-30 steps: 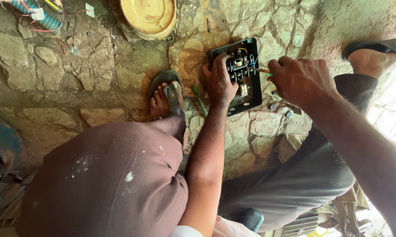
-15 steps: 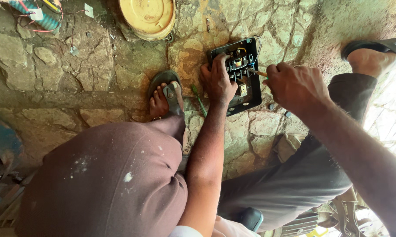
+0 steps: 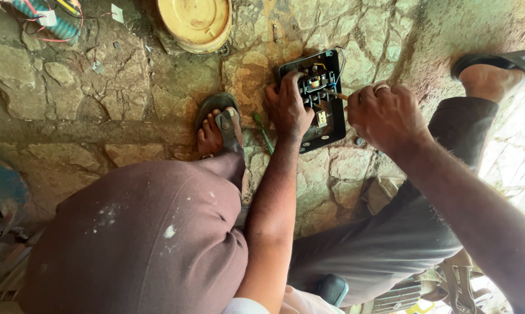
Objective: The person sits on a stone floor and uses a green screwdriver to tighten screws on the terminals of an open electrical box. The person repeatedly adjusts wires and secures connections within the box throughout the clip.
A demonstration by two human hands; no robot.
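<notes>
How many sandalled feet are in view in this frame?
2. One sandalled foot rests on the stone floor left of the black electrical box; the other foot is at the upper right edge. None seem hidden.

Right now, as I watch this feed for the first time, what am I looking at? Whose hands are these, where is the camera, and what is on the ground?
There is one view, from a camera worn on the person's head, looking straight down. No machine is involved: these are the person's own two bare hands. The left hand presses down on an open black electrical box that lies on the stone floor, with metal terminals showing inside. The right hand holds a thin screwdriver whose tip points into the box. A green-handled tool lies beside the left sandalled foot; the right foot is at the upper right. A round yellow lid and a wire-wound part lie at the top.
</notes>
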